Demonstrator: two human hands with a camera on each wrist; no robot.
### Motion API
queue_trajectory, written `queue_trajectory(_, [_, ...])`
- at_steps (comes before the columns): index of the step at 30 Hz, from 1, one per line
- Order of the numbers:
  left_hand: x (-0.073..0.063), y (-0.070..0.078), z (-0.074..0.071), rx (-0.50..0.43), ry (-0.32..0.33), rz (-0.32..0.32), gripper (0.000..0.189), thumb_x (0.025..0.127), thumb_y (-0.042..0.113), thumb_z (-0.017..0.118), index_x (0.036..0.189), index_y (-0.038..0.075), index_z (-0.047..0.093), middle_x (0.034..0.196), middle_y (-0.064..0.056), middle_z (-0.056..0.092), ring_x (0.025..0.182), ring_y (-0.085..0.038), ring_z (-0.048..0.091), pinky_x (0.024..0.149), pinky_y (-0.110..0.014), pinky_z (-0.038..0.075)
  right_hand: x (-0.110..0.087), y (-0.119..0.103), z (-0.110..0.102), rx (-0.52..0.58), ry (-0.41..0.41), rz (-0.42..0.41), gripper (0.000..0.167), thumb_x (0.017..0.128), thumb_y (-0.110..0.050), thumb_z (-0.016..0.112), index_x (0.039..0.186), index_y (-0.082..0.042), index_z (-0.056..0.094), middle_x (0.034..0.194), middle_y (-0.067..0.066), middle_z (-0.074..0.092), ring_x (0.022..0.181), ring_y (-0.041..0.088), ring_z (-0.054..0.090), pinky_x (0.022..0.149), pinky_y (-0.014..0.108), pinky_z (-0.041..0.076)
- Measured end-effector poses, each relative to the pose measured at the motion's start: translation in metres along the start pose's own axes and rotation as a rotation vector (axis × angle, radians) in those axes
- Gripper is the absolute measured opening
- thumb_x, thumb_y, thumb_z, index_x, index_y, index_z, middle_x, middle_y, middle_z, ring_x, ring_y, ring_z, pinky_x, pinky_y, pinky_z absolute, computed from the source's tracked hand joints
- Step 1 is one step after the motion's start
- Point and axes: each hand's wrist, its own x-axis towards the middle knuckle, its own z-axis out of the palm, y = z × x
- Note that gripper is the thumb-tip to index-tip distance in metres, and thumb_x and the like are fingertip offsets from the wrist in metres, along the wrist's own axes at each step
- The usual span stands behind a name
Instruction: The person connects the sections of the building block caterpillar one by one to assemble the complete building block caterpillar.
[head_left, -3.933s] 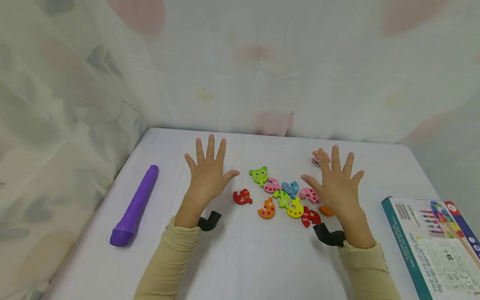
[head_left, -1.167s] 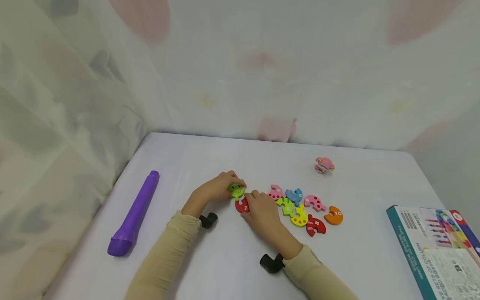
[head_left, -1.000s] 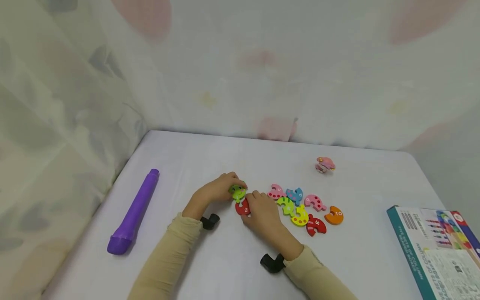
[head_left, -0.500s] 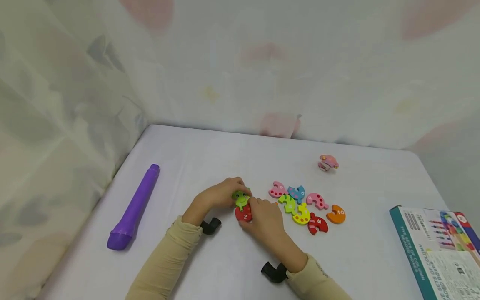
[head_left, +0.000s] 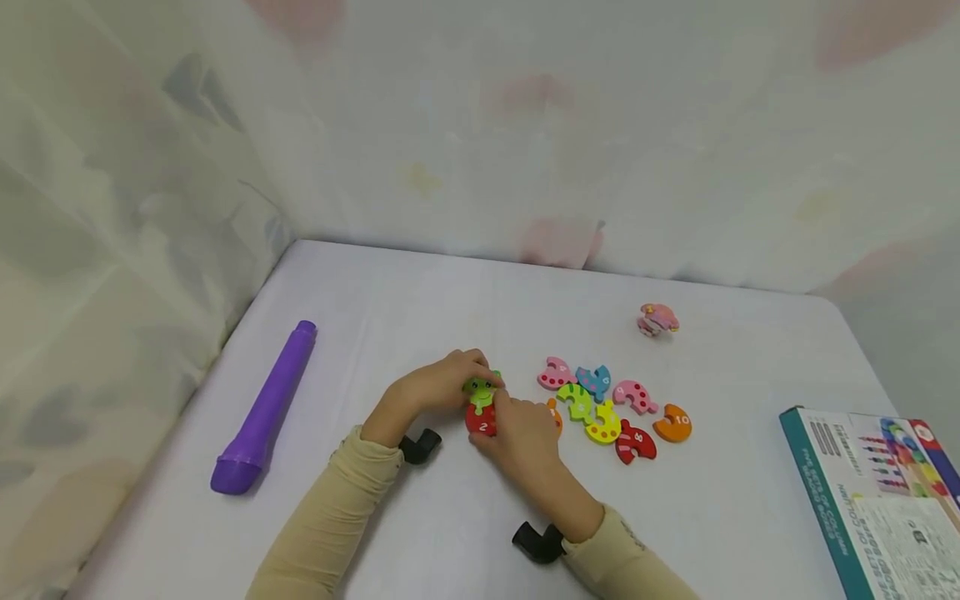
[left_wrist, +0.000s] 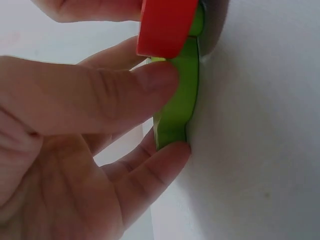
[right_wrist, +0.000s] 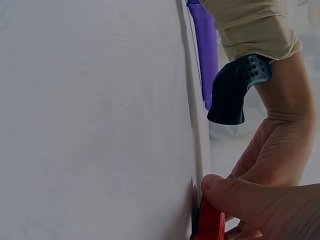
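My left hand [head_left: 444,385] pinches a green puzzle piece [head_left: 480,392] shaped like a smiling animal head. In the left wrist view its thumb presses one edge of the green piece [left_wrist: 180,95] and a finger bears on the lower end. A red puzzle piece [head_left: 480,421] marked 2 is gripped by my right hand [head_left: 528,437], the thumb along its side in the right wrist view. The head's round tab sits in the red piece's notch, close over the white table. An orange spotted piece [head_left: 555,415] is partly hidden behind the right hand.
Several numbered puzzle pieces lie right of the hands, including a yellow one [head_left: 603,425], a red one [head_left: 635,442] and an orange one [head_left: 672,423]. A pink figurine [head_left: 657,319] stands behind them. A purple toy microphone [head_left: 266,408] lies left, a box [head_left: 870,483] right.
Both hands were spread open above the table; they came down and took the green head and red piece. Over the last second, the head's tab and the red notch have come together.
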Motion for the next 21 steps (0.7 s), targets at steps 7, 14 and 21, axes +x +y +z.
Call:
queue_trajectory(7, [-0.001, 0.0, -0.002, -0.015, -0.003, 0.012, 0.043, 0.082, -0.005, 0.058, 0.116, 0.02, 0.066, 0.112, 0.0, 0.053, 0.104, -0.019, 0.047, 0.085, -0.03, 0.042, 0.0, -0.004, -0.002, -0.006, -0.001, -0.008, 0.057, 0.068, -0.045, 0.078, 0.1, -0.003, 0.055, 0.072, 0.006, 0.063, 0.062, 0.021, 0.058, 0.056, 0.032, 0.043])
queue_trajectory(14, [0.001, -0.002, -0.001, -0.014, 0.006, 0.025, 0.042, 0.082, -0.005, 0.06, 0.115, 0.02, 0.066, 0.111, 0.0, 0.053, 0.103, -0.019, 0.047, 0.084, -0.03, 0.041, 0.001, -0.005, -0.002, -0.017, -0.007, -0.011, 0.056, 0.068, -0.042, 0.079, 0.1, -0.003, 0.056, 0.075, 0.008, 0.064, 0.063, 0.023, 0.057, 0.057, 0.032, 0.044])
queue_trajectory(21, [0.001, -0.002, -0.001, -0.023, -0.005, 0.002, 0.043, 0.082, -0.005, 0.06, 0.116, 0.021, 0.066, 0.111, 0.0, 0.052, 0.104, -0.018, 0.046, 0.084, -0.029, 0.042, 0.001, 0.014, -0.023, -0.048, -0.152, 0.044, 0.069, 0.068, -0.05, 0.076, 0.118, -0.006, 0.056, 0.1, 0.009, 0.064, 0.081, 0.026, 0.061, 0.068, 0.04, 0.05])
